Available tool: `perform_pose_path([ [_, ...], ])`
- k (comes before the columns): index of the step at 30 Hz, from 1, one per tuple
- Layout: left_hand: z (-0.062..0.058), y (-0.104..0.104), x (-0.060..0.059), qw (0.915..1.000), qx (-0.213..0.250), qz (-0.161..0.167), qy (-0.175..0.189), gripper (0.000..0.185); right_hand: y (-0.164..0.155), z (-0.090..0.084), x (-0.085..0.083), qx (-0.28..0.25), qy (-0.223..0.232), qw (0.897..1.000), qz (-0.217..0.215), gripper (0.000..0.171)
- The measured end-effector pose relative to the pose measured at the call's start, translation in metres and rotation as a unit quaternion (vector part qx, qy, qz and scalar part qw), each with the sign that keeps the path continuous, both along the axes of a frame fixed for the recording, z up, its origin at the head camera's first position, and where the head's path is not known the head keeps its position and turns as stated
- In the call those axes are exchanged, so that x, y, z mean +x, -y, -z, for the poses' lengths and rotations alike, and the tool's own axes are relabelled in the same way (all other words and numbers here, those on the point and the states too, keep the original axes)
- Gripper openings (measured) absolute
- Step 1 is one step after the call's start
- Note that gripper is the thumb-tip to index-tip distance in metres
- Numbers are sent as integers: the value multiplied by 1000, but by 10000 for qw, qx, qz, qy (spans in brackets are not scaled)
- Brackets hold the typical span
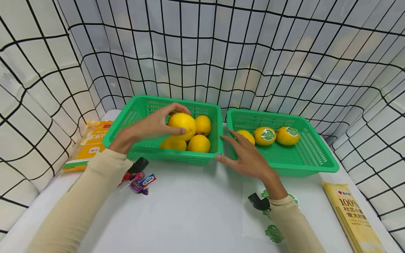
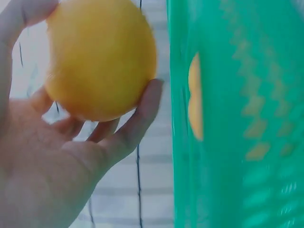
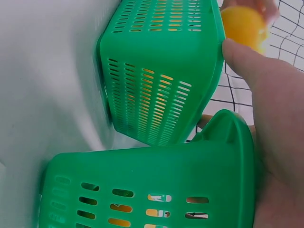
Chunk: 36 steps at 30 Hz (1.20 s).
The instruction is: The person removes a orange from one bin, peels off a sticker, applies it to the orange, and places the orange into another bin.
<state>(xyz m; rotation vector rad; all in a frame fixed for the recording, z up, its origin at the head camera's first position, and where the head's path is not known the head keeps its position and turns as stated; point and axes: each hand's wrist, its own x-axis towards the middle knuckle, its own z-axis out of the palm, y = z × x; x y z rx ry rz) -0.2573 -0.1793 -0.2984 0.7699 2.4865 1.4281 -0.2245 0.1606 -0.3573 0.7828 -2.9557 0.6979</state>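
Observation:
My left hand (image 1: 155,123) holds a yellow lemon (image 1: 182,127) above the left green basket (image 1: 164,154), with thumb and fingers round its sides. In the left wrist view the lemon (image 2: 102,59) is large and smooth, with no sticker on the visible side. Below it, several more lemons (image 1: 199,143) lie in that basket. My right hand (image 1: 248,158) is spread where the two baskets meet. Its thumb is right at the left basket's rim, and its fingers reach over the near left corner of the right basket (image 1: 281,168). In that basket sit lemons (image 1: 287,136), two showing green stickers.
Wrapped candies (image 1: 139,181) lie in front of the left basket. An orange food bag (image 1: 91,144) is at the left, and a yellow noodle pack (image 1: 354,214) at the right. A sheet of green stickers (image 1: 274,233) lies under the right forearm. Black netting (image 1: 197,45) surrounds the table.

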Motion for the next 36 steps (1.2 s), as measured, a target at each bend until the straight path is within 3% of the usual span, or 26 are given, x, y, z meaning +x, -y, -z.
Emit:
perform_pose_path([
  [7, 24, -27, 76, 9989, 203, 287, -311, 57, 6, -1, 0, -78, -14, 10000, 2, 75],
  [10, 43, -38, 99, 9984, 59, 499, -256, 56, 6, -1, -1, -87, -55, 9999, 21, 75],
  [12, 59, -44, 108, 9979, -59, 621, -186, 56, 6, -1, -1, -80, -118, 9999, 55, 74],
  [16, 90, -54, 114, 9975, -231, 656, -113, 54, 7, 2, -1, 25, -350, 9992, 192, 73],
  [20, 110, -61, 114, 9977, -273, 600, -135, 53, 9, 6, -1, 154, -604, 9975, 331, 75],
  [30, 117, -70, 113, 9993, -62, 273, -260, 60, 10, 10, -5, 262, -965, 9945, 314, 81],
  [36, 120, -71, 113, 9996, 45, 182, -202, 56, 11, 10, -8, 289, -938, 9947, 293, 84],
])
